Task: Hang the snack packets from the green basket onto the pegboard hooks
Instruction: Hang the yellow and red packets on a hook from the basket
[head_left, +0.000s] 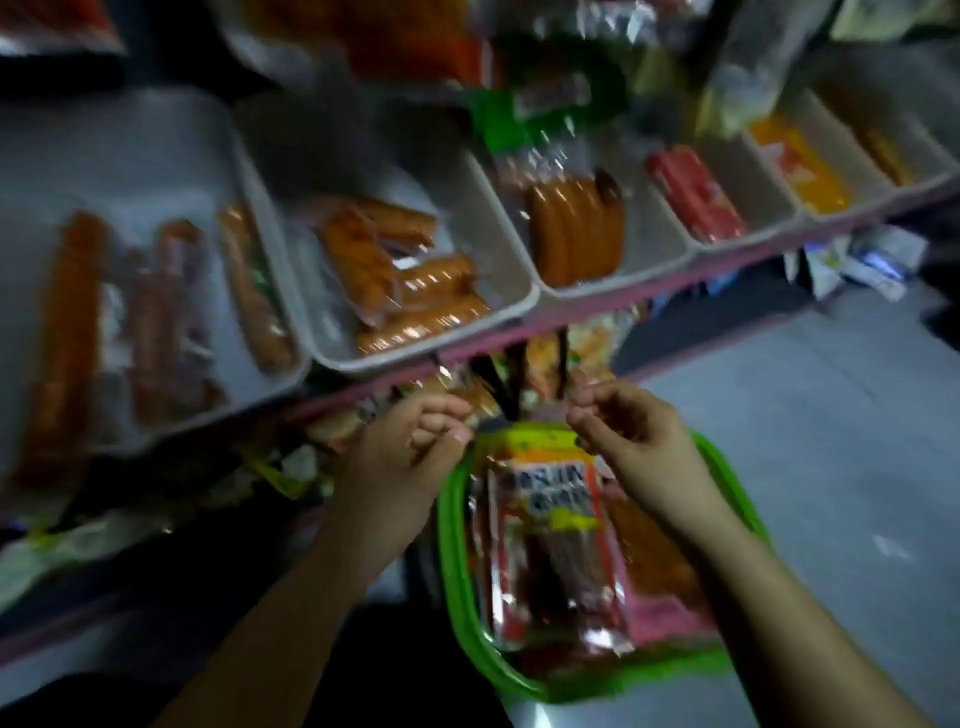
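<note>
- Across the upper frame ran a pink shelf (587, 306) carrying grey trays (519, 306) of wrapped sausages (576, 234), all blurred.
- Below it, on the floor, sat the green basket (457, 551), with snack packets (550, 535) lying flat inside.
- Dark pegboard hooks (511, 379) jutted out just beneath the shelf edge, above the basket.
- Both hands were raised near those hooks: the left hand (410, 447) had its fingers curled, seemingly pinching a clear packet top (452, 382); blur hid the grip.
- Whether the curled right hand (628, 431) held anything could not be told.
- Risk, as I judged it: in this dim light the packet's hole could miss the hook tip, letting it slip back down.
</note>
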